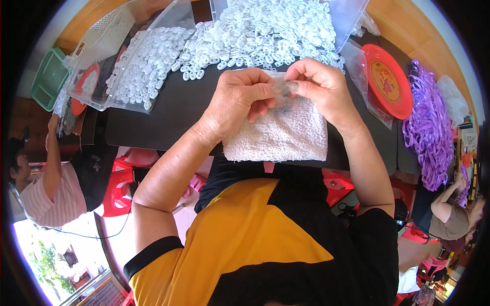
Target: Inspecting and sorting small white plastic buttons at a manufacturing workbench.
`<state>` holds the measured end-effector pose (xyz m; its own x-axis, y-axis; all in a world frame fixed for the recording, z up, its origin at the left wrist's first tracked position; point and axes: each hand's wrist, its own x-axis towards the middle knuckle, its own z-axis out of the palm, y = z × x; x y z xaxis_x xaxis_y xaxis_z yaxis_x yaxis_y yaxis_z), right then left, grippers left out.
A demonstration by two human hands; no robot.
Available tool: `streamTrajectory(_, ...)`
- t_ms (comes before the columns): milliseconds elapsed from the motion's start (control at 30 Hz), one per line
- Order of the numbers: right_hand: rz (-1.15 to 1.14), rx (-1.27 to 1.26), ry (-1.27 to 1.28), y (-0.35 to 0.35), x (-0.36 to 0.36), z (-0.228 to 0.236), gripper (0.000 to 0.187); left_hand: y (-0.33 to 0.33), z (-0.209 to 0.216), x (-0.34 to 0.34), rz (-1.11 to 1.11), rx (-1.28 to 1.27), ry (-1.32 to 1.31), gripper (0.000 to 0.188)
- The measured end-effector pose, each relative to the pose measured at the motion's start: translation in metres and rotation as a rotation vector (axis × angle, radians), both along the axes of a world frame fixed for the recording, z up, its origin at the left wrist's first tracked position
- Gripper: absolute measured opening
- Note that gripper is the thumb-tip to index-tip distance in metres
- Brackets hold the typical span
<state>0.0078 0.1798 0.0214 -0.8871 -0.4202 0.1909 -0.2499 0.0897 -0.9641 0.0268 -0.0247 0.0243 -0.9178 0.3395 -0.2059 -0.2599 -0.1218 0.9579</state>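
Over a folded white terry cloth [275, 140] at the table's near edge, my two hands meet. Thumb and fingers of my left hand [239, 97] are pinched together, the other fingers curled. My right hand [322, 91] pinches at the same spot from the other side. Between the fingertips shows something small, greyish and see-through, too blurred to name. Just beyond my hands lies a large heap of small white oval plastic pieces with holes [275, 35]. Part of the heap rests in a clear plastic bin on its side.
More white pieces fill a clear bin [145, 66] at the left, near a green basket [49, 79]. Right of my hands are a red plate [370, 57] and a bundle of purple ribbons [426, 122] on the dark table [148, 127]. Other people [53, 199] sit at both sides.
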Motion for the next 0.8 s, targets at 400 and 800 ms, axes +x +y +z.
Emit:
streamTrajectory(400,-0.037,0.031,0.020,0.003,-0.004,-0.003,0.007,-0.011,-0.030,-0.014,-0.094,-0.438,0.604,0.011)
streamTrajectory(800,-0.003,-0.023,0.031,-0.001,0.002,0.000,0.007,0.002,-0.002,-0.004,0.025,-0.167,0.261,0.009)
